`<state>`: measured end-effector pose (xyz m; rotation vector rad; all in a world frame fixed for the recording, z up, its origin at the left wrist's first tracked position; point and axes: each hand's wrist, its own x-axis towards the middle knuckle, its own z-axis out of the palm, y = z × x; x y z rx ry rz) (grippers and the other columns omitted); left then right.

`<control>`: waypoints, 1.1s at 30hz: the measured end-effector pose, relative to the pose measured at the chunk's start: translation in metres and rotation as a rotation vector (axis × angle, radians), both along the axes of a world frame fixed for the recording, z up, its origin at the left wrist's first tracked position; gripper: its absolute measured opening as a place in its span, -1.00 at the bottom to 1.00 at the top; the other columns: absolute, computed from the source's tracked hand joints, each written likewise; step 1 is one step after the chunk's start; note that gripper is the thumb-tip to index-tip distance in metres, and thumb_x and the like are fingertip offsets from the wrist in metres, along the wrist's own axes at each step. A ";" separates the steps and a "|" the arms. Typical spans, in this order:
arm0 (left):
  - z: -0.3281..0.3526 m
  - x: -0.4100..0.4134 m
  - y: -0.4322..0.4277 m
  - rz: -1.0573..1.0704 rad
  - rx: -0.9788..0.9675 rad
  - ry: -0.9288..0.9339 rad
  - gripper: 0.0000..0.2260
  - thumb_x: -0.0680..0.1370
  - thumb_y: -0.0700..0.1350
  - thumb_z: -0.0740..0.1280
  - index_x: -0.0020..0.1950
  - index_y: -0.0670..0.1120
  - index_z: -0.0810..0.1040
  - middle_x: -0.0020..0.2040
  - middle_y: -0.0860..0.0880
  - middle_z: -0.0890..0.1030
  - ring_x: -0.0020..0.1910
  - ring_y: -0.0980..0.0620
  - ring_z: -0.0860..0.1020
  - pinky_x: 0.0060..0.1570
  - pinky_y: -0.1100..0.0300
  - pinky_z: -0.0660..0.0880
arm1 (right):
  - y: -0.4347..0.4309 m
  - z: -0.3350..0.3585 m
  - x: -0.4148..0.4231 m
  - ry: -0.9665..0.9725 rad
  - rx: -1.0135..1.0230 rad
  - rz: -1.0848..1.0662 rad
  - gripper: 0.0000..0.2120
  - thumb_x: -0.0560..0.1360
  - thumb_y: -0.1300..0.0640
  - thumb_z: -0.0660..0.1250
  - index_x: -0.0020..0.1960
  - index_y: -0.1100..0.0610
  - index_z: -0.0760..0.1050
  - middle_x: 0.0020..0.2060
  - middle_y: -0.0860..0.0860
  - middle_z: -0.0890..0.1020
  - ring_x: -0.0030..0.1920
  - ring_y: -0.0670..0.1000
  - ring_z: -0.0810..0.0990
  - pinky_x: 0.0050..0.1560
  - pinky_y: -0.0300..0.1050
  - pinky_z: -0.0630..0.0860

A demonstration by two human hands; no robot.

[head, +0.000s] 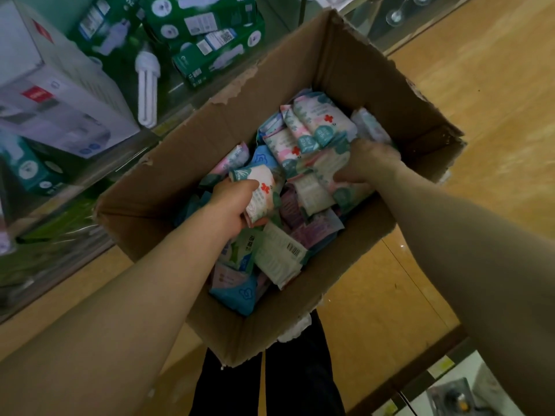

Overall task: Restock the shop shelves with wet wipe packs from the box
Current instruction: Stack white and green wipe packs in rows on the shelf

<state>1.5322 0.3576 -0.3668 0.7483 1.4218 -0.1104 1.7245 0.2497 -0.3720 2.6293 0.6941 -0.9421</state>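
Reaching down into the box (345, 70) on the floor (495, 100) between my feet, I had both hands in the heap of wet wipe packs (279, 259) that filled it. My left hand (234, 205) was wrapped round one red-cross pack (261, 199), thumb across its face. My right hand (366, 163), blurred at the far side, looked curled over a bunch of packs (318, 163), thumb tucked beneath them. No pack had reached the shelves (168, 127) to my left yet, so I judged the restocking barely begun. The weak point was that right-hand bunch. The wrappers looked slick and soft, and with several loose packs in one grip, the outer ones could squirt out as I lifted and drop back in or onto the floor. The torn rim of the box could also catch a wrapper on the way up. On the shelf just beside the box a bare bulb (147, 85) lay loose among green bulb cartons (210, 40). A careless swing of an arm that way could knock it off and break it.
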 end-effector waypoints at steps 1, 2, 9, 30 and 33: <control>0.005 0.001 -0.001 0.004 0.000 -0.006 -0.67 0.60 -0.20 0.25 0.38 -0.12 0.43 0.19 -0.20 0.58 0.06 -0.20 0.58 -0.11 -0.14 0.55 | -0.001 0.006 -0.003 -0.012 0.024 -0.007 -0.37 0.47 -0.14 0.37 0.40 0.15 0.29 0.27 0.14 0.48 0.25 0.17 0.47 -0.01 -0.03 0.40; 0.010 0.002 -0.001 0.003 0.005 -0.012 -0.68 0.61 -0.20 0.25 0.37 -0.13 0.43 0.18 -0.19 0.58 0.03 -0.18 0.59 -0.15 -0.12 0.54 | -0.002 0.013 -0.006 0.007 0.065 -0.034 -0.42 0.49 -0.12 0.36 0.38 0.16 0.34 0.24 0.13 0.50 0.23 0.17 0.48 -0.03 -0.03 0.40; 0.078 0.010 -0.010 -0.050 0.085 -0.098 -0.68 0.62 -0.16 0.24 0.38 -0.13 0.42 0.19 -0.18 0.58 -0.15 -0.09 0.57 -0.36 0.02 0.49 | -0.032 0.101 -0.048 0.239 0.833 -0.747 -0.83 0.43 0.07 0.42 -0.18 0.13 0.48 -0.27 0.02 0.57 -0.16 0.10 0.60 -0.26 -0.05 0.49; 0.337 0.016 -0.232 -0.303 -0.101 -0.714 -0.65 0.57 -0.32 0.23 0.35 -0.15 0.40 0.16 -0.18 0.58 -0.02 -0.12 0.61 -0.24 0.03 0.56 | -0.259 0.352 -0.183 -0.227 1.960 -1.682 -0.65 0.51 0.10 0.37 0.25 0.12 0.41 -0.14 -0.02 0.64 -0.26 -0.10 0.60 -0.35 -0.22 0.49; 0.362 0.033 -0.283 -0.381 -0.120 -0.773 -0.71 0.57 -0.32 0.23 0.27 -0.12 0.42 0.11 -0.15 0.59 -0.02 -0.11 0.61 -0.16 0.01 0.58 | -0.306 0.370 -0.178 -0.346 2.020 -1.704 -0.68 0.55 0.09 0.31 0.27 0.13 0.41 -0.13 -0.01 0.64 -0.25 -0.09 0.60 -0.33 -0.21 0.48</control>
